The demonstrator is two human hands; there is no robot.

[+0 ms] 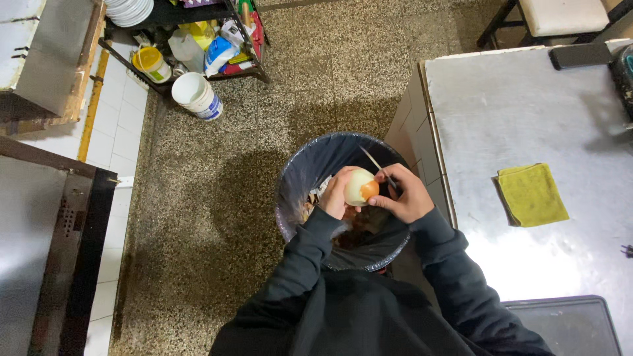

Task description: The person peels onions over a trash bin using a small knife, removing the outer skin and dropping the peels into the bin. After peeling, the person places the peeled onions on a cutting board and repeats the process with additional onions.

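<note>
My left hand (336, 195) grips a mostly peeled onion (359, 187), pale with a patch of orange-brown skin left on one side. My right hand (405, 196) holds a small knife (377, 164), its blade pointing up and away, and its thumb rests on the onion's skin patch. Both hands hover over a round bin (298, 177) lined with a black bag, which holds onion peels and scraps. Dark sleeves cover both my arms.
A steel counter (560, 118) stands to the right with a yellow-green cloth (531, 194) on it and a dark tray (573, 323) at its near edge. A white bucket (196, 95) and a shelf of bottles sit at the far left. A steel appliance (46, 257) is on the left.
</note>
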